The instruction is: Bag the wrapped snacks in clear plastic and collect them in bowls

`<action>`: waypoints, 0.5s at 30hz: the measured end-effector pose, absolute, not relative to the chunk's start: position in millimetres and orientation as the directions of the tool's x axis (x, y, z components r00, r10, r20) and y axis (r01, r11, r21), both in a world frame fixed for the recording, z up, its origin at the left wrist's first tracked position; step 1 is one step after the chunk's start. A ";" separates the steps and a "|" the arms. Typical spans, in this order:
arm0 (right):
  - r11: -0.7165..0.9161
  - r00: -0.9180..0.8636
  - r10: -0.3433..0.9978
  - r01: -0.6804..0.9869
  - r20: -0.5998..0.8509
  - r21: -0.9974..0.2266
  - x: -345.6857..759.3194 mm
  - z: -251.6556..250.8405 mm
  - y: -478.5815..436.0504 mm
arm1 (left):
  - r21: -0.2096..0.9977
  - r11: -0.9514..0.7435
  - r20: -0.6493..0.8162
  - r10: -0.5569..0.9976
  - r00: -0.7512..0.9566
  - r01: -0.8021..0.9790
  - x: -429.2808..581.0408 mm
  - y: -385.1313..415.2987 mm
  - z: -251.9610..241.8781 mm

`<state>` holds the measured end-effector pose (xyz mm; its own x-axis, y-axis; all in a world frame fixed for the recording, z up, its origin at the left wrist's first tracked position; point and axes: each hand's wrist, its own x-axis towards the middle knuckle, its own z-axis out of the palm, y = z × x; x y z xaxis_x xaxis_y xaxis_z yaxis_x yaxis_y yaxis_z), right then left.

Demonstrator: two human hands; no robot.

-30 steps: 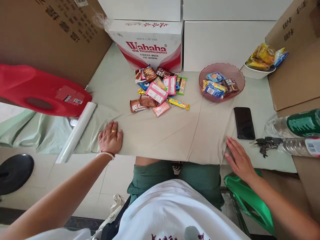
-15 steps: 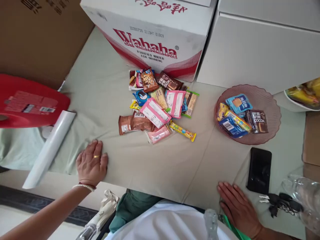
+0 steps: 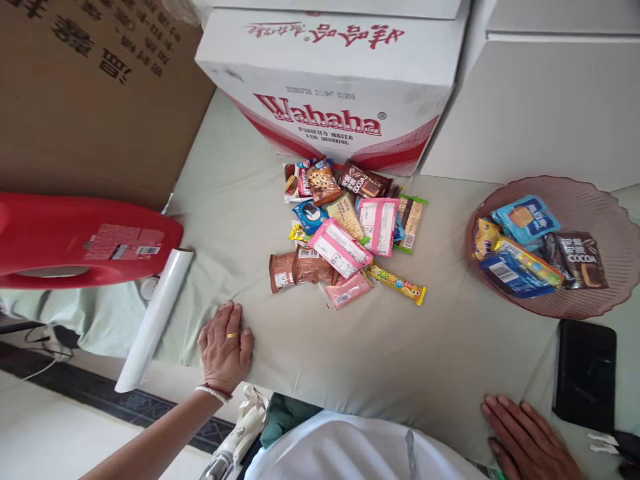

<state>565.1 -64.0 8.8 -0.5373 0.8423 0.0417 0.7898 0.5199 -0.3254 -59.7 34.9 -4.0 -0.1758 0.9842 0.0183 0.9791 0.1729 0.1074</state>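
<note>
My left hand [image 3: 226,347] lies flat on the cloth-covered table [image 3: 400,360] near its front edge, holding nothing. At the lower right, my right hand [image 3: 531,439] also rests flat, fingers stretched out, beside a black phone [image 3: 586,375]. Between and beyond the hands is a heap of wrapped snacks: pink-edged packets [image 3: 341,248], brown packets [image 3: 315,267], a cocoa biscuit pack [image 3: 364,181] and a yellow stick-shaped packet [image 3: 399,283]. A pinkish scalloped bowl [image 3: 617,227] to the right holds several more packets, among them a light blue one [image 3: 526,219]. Neither hand touches the snacks.
A white Wahaha water carton [image 3: 330,100] stands behind the heap, next to a white cabinet [image 3: 545,107]. On the left lie a red jug [image 3: 125,233] and a white roll [image 3: 155,320], with a brown cardboard box [image 3: 100,113] behind them. Keys [image 3: 604,441] lie at the lower right.
The whole view has shifted, so everything appears farther right and slightly lower. Both hands stay flat on the table, and the snacks and bowl have not moved on it.
</note>
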 end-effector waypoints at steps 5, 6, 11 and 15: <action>0.568 -0.575 0.818 0.800 0.024 -0.194 577.0 6.9 -63.4 | 0.145 0.181 0.003 0.983 -0.183 0.973 -57.6 32.8 -2.5; 0.564 -0.571 0.821 0.806 0.017 -0.183 578.3 5.6 -65.1 | 0.150 0.185 -0.003 0.982 -0.187 0.971 -57.8 32.5 -2.5; 0.589 -0.594 0.805 0.796 0.006 -0.141 588.9 -6.2 -76.4 | 0.161 0.146 -0.006 0.989 -0.147 0.976 -62.0 31.2 -4.7; 0.546 -0.550 0.835 0.822 0.023 -0.160 594.9 -13.8 -78.9 | 0.178 0.105 0.046 0.992 -0.115 0.978 -63.8 30.3 -8.3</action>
